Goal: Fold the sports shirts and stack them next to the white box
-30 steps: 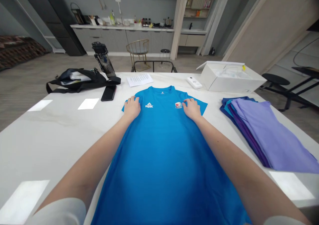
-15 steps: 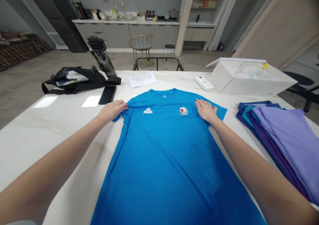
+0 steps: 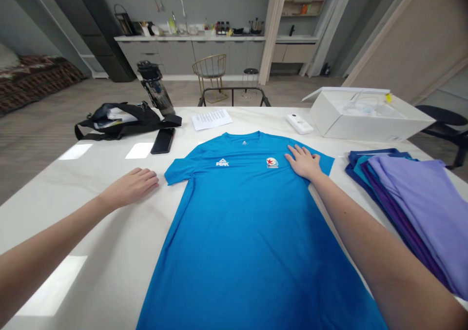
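A blue T-shirt [image 3: 244, 213] lies face up on the white table [image 3: 120, 252], its collar pointing away from me. A white PEAK logo and a round red-and-white badge show on its chest. Just left of the shirt's left-hand sleeve is my left hand [image 3: 133, 187], fingers stretched out, holding nothing and apart from the cloth. My right hand [image 3: 302, 162] rests flat on the shirt near the right-hand shoulder, fingers spread. The shirt's lower edge runs out of view at the bottom.
Folded clothes [image 3: 413, 198] in purple and blue lie stacked at the right. Behind them stands an open white box [image 3: 365, 120]. Along the far side are a white device [image 3: 300, 124], a printed sheet [image 3: 211, 119], a phone [image 3: 163, 141], a black bag [image 3: 127, 120] and a bottle [image 3: 157, 88].
My left hand has let go of the left-hand sleeve and moved left and toward me. That sleeve now lies spread flat. My right hand stays on the shirt.
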Motion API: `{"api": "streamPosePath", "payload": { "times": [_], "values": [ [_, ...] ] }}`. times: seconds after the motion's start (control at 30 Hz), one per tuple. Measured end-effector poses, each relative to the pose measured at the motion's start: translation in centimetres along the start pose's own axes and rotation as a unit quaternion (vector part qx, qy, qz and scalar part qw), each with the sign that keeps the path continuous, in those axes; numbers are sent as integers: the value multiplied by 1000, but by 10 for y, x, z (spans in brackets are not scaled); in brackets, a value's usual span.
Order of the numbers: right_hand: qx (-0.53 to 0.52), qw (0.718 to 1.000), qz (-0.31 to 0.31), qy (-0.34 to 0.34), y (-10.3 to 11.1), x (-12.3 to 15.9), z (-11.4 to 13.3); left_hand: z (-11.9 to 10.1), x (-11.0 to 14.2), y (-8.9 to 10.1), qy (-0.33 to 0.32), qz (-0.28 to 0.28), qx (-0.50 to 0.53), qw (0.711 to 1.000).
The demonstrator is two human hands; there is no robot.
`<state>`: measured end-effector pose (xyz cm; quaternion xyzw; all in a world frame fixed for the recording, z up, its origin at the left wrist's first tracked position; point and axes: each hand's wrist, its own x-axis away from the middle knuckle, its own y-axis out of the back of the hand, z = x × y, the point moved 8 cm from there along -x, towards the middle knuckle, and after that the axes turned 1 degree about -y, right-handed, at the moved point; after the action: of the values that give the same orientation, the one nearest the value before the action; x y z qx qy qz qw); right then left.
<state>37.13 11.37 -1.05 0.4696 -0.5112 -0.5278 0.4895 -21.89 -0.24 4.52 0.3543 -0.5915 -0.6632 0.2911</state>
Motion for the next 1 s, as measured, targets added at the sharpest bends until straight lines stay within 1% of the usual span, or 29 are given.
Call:
{"api": "streamPosePath", "payload": {
  "times": [0.07, 0.1, 0.17, 0.2, 0.23, 0.27, 0.3, 0.37, 0.4, 0.47, 0.5, 0.53, 0.57, 0.63, 0.67, 0.7, 0.73, 0.77, 0.83, 0.9, 0.97, 1.0],
  "values": [
    [0, 1000, -3, 2, 1, -1, 2, -3, -4, 0, 43, -5, 19, 999],
    [-2, 1000, -3, 2, 2, -1, 2, -4, -13, 1, 74, -23, 33, 996],
    [-14, 1000, 1, -6, 3, -2, 4, -3, -41, 2, 154, -73, 83, 982],
    [-22, 1000, 3, -15, 3, -2, 5, -4, -59, -1, 188, -88, 109, 972],
    [-29, 999, 7, -24, 3, -1, 6, -5, -78, -6, 217, -91, 133, 963],
    [-34, 999, 10, -33, 3, -1, 8, -5, -98, -12, 246, -83, 150, 954],
    [-36, 999, 13, -39, 2, 0, 9, -5, -117, -21, 276, -59, 161, 946],
    [-32, 998, 12, -44, 0, 3, 12, 0, -147, -34, 337, -11, 171, 926],
    [-29, 999, 10, -44, 0, 4, 14, 1, -158, -39, 351, 12, 184, 918],
    [-24, 999, 5, -43, -2, 5, 15, 3, -176, -45, 346, 47, 242, 905],
    [-23, 999, 4, -44, -2, 5, 14, 2, -182, -46, 331, 53, 289, 897],
    [-22, 999, 3, -43, -3, 5, 14, 2, -187, -45, 315, 50, 346, 882],
    [-21, 999, 2, -43, -3, 4, 14, 2, -189, -43, 301, 42, 408, 861],
    [-19, 999, 0, -42, -3, 3, 13, 4, -189, -39, 283, 22, 517, 807],
    [-18, 999, -1, -40, -3, 3, 12, 5, -187, -37, 279, 20, 550, 787],
    [-18, 999, -3, -38, -3, 2, 12, 6, -185, -37, 277, 27, 563, 778],
    [-18, 999, -5, -36, -2, 1, 12, 8, -182, -37, 278, 42, 555, 783],
    [-19, 999, -6, -34, -2, 0, 11, 12, -179, -37, 281, 61, 528, 799],
    [-20, 999, -8, -33, -2, -2, 11, 24, -174, -38, 287, 107, 445, 842],
    [-19, 999, -4, -32, -3, -4, 11, 40, -170, -38, 278, 144, 354, 881],
    [-17, 999, 2, -31, -4, -5, 11, 59, -168, -35, 265, 160, 261, 914],
    [-16, 999, 5, -30, -5, -6, 11, 68, -167, -33, 261, 159, 212, 928]
  ]
}}
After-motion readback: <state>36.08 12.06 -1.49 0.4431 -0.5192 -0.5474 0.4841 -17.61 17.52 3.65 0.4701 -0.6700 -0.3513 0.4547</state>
